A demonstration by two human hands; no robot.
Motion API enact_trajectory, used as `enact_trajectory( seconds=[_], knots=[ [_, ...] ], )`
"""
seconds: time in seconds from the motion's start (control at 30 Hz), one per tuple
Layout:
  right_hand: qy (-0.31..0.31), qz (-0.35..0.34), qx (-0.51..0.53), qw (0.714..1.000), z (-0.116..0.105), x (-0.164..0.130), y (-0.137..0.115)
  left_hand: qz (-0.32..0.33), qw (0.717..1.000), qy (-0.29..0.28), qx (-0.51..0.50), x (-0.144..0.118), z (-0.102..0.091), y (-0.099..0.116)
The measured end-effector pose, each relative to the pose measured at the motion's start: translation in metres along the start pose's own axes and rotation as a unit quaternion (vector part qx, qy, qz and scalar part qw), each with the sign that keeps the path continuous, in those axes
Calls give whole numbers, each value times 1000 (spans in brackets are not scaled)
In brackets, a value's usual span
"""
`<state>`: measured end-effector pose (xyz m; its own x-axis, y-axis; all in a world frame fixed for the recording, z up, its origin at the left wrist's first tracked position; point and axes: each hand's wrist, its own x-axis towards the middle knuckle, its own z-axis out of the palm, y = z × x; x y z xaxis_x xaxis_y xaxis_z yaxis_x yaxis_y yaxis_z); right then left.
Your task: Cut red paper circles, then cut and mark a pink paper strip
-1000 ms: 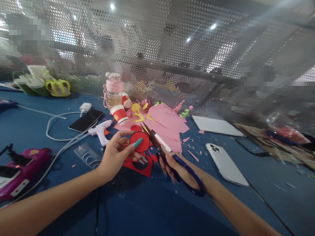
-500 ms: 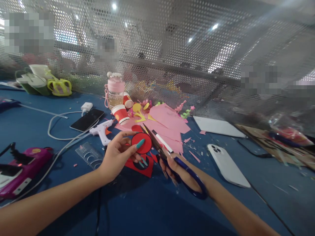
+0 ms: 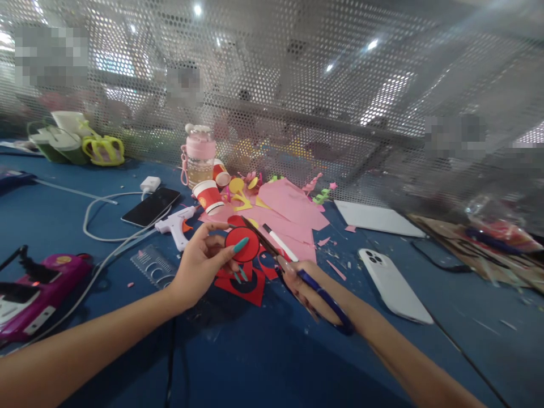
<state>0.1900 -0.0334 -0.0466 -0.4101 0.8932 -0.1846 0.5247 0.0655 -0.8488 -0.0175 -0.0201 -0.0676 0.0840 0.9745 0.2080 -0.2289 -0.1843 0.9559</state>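
My left hand (image 3: 208, 258) pinches a red paper circle (image 3: 241, 237) with a dark drawn outline, the thumb lying across its face. Blue-handled scissors (image 3: 325, 294) are in my right hand (image 3: 304, 283), with their blades (image 3: 261, 241) closed together at the circle's right edge. Whether the blades touch the paper I cannot tell. Beneath the circle a red paper sheet (image 3: 255, 294) with a round cut-out lies on the table. Behind the blades rests a white marker (image 3: 278, 241) on pink paper (image 3: 293, 209).
Left of my hands lie a hot glue gun (image 3: 176, 224), a clear stencil ruler (image 3: 153, 265), a black phone (image 3: 152, 207) and a purple power strip (image 3: 51, 289). Paper cups (image 3: 208, 196) and a pink-lidded bottle (image 3: 199, 156) stand behind. A white phone (image 3: 393, 286) is at right, before a perforated metal screen (image 3: 272, 85).
The scissor blades have come together from slightly apart. The red circle has shifted a little to the left, and my right hand has turned slightly.
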Motion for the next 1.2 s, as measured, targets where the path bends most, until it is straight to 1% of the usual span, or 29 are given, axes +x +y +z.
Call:
enact_trajectory(
  seconds=[0.1, 0.2, 0.33, 0.47, 0.7, 0.93, 1.2],
  knots=[
    [17, 6, 31, 999, 1, 1, 4, -5, 1000, 8, -1, 1, 0, -1],
    [7, 3, 51, 999, 2, -2, 4, -9, 1000, -5, -5, 1, 0, -1],
    [-19, -9, 27, 999, 1, -6, 0, -8, 1000, -13, 1, 0, 1, 1],
    [-11, -19, 13, 1000, 0, -6, 0, -4, 1000, -6, 3, 0, 1, 2],
    [-32, -13, 3, 999, -1, -3, 3, -5, 1000, -1, 10, 0, 1, 1],
    [-21, -11, -6, 1000, -1, -7, -4, 2, 1000, 6, 15, -1, 1, 1],
    [-15, -3, -8, 1000, 0, -6, -3, 1, 1000, 4, 12, -1, 2, 2]
  ],
)
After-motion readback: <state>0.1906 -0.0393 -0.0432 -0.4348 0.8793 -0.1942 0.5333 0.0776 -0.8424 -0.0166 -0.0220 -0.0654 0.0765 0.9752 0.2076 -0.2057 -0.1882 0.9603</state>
